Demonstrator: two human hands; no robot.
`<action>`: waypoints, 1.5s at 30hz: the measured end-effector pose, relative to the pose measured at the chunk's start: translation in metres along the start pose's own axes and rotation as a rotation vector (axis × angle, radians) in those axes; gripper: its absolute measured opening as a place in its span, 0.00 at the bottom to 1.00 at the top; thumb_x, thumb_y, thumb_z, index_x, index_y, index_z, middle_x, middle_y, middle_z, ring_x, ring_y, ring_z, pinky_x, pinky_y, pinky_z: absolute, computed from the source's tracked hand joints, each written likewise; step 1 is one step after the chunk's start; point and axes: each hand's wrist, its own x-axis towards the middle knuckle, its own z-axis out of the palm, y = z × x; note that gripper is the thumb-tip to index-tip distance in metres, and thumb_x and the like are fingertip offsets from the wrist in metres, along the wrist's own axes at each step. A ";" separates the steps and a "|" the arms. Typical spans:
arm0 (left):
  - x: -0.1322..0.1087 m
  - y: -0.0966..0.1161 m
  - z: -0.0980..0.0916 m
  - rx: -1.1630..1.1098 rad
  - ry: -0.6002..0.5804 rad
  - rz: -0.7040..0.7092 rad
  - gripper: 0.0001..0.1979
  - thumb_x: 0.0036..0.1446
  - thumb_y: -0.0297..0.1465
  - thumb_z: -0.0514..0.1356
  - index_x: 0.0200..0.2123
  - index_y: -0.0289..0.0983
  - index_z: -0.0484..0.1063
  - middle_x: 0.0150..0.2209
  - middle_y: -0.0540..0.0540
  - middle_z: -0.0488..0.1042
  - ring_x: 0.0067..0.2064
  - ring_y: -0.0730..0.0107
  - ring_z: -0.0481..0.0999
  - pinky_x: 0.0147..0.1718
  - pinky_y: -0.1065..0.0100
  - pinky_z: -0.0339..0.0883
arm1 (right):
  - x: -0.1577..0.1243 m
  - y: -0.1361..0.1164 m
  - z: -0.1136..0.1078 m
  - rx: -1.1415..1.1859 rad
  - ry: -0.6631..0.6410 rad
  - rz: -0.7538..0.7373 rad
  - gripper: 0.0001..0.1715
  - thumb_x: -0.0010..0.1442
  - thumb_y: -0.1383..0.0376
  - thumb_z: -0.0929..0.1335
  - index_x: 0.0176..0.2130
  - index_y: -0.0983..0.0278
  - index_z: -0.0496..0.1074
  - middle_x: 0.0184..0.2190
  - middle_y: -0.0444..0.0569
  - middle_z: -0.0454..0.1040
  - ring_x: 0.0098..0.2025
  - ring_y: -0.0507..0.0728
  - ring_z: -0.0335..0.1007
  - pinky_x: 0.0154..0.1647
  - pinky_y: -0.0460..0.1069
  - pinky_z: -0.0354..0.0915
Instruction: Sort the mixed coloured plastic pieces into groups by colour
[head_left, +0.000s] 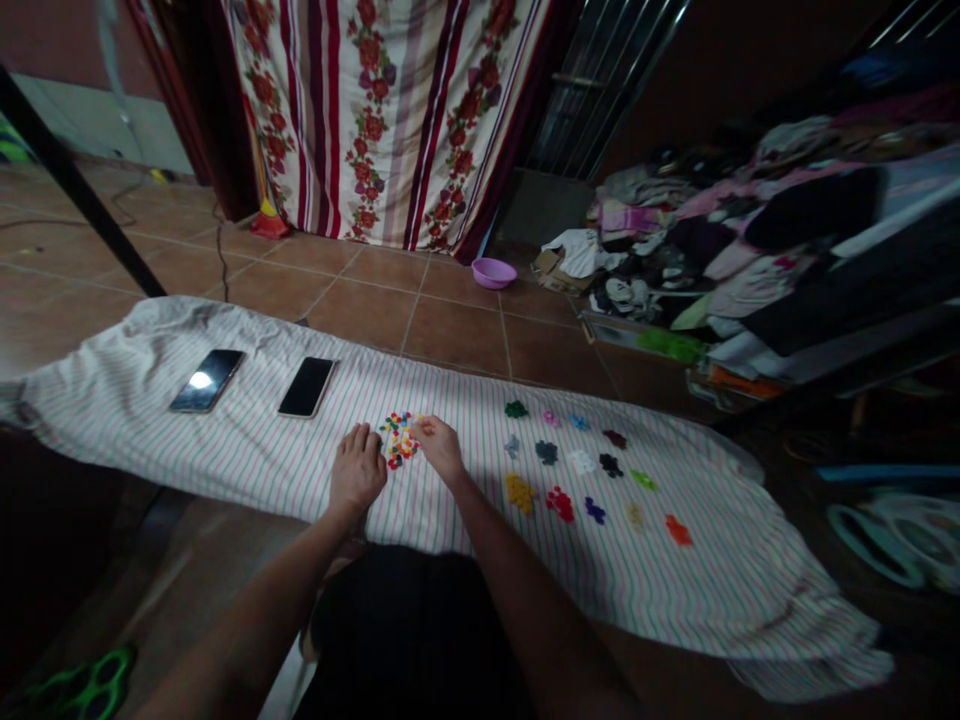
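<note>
Because the mixed pile of small coloured pieces [398, 438] is set between 2 hands, its pieces are found just to the left of the right hand [439, 446] and just to the right of the left hand [358, 469]. Neither hand is clearly nearer. At the pile's right edge, the right thumb and fingers are drawn narrow, as in a pinch; a yellow speck [421, 418] is seen by the tips, but whether it is gripped cannot be told. The left fingers are laid close together, palm down; whether anything is covered by them cannot be told. No clear long axis is shown by the loosely round pile. To the right, past a strip of bare striped cloth [466, 400], 14 small clusters [547, 453] are set out by colour, the yellow cluster [520, 493] and the light grey cluster [512, 447] being placed nearest the right hand. To the left, 2 phones [307, 388] are placed, with bare cloth between. Room is bounded by the cloth's far edge, with tiled floor [457, 325] beyond, and on the near side by a dark-clad lap [420, 620].
</note>
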 end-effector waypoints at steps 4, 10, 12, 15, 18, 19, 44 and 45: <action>0.000 0.000 0.000 0.016 0.005 0.006 0.15 0.59 0.28 0.51 0.48 0.32 0.70 0.56 0.32 0.70 0.61 0.49 0.66 0.58 0.52 0.61 | -0.004 0.019 0.002 0.156 0.005 0.016 0.07 0.56 0.60 0.67 0.35 0.58 0.73 0.30 0.42 0.78 0.32 0.54 0.76 0.34 0.47 0.70; 0.000 0.000 0.000 0.018 0.007 0.000 0.15 0.59 0.28 0.51 0.47 0.33 0.70 0.56 0.33 0.70 0.61 0.50 0.66 0.58 0.53 0.61 | -0.014 0.033 0.000 0.208 0.056 -0.009 0.07 0.52 0.63 0.67 0.35 0.59 0.70 0.31 0.42 0.77 0.34 0.53 0.75 0.39 0.49 0.71; 0.000 0.000 0.000 0.014 0.009 0.000 0.15 0.59 0.28 0.50 0.48 0.32 0.70 0.56 0.33 0.69 0.61 0.50 0.65 0.59 0.53 0.61 | -0.019 0.034 -0.001 0.209 0.049 -0.018 0.08 0.52 0.63 0.66 0.35 0.59 0.69 0.31 0.43 0.76 0.33 0.53 0.75 0.39 0.49 0.71; -0.001 -0.001 0.001 -0.007 0.015 -0.003 0.15 0.59 0.28 0.50 0.48 0.33 0.70 0.57 0.33 0.69 0.61 0.50 0.65 0.59 0.52 0.61 | -0.027 0.032 -0.002 0.177 0.045 -0.031 0.08 0.52 0.64 0.66 0.36 0.60 0.69 0.30 0.42 0.75 0.32 0.53 0.74 0.38 0.49 0.70; -0.001 -0.002 0.001 -0.025 0.022 0.000 0.15 0.60 0.28 0.50 0.48 0.33 0.70 0.56 0.33 0.69 0.61 0.50 0.65 0.58 0.51 0.61 | -0.034 0.030 -0.002 0.133 0.060 -0.048 0.08 0.53 0.64 0.65 0.36 0.60 0.68 0.31 0.42 0.75 0.32 0.52 0.73 0.38 0.48 0.70; -0.001 -0.002 0.002 -0.029 0.025 0.002 0.15 0.60 0.28 0.50 0.48 0.33 0.70 0.56 0.32 0.69 0.61 0.50 0.66 0.58 0.51 0.61 | -0.036 0.029 -0.002 0.122 0.062 -0.053 0.08 0.53 0.64 0.64 0.36 0.60 0.68 0.31 0.42 0.75 0.32 0.52 0.73 0.37 0.48 0.70; -0.002 -0.003 0.006 0.023 0.043 0.019 0.15 0.60 0.28 0.50 0.47 0.34 0.69 0.55 0.34 0.70 0.60 0.51 0.67 0.57 0.53 0.62 | -0.053 0.023 -0.001 0.005 0.122 -0.141 0.08 0.56 0.61 0.66 0.37 0.60 0.72 0.31 0.44 0.77 0.30 0.53 0.72 0.35 0.47 0.68; -0.002 -0.003 0.006 0.023 0.044 0.018 0.15 0.60 0.28 0.49 0.47 0.34 0.69 0.55 0.34 0.70 0.60 0.51 0.67 0.57 0.53 0.62 | -0.053 0.023 -0.001 0.007 0.125 -0.139 0.08 0.57 0.61 0.66 0.36 0.60 0.72 0.31 0.44 0.77 0.31 0.53 0.73 0.35 0.47 0.69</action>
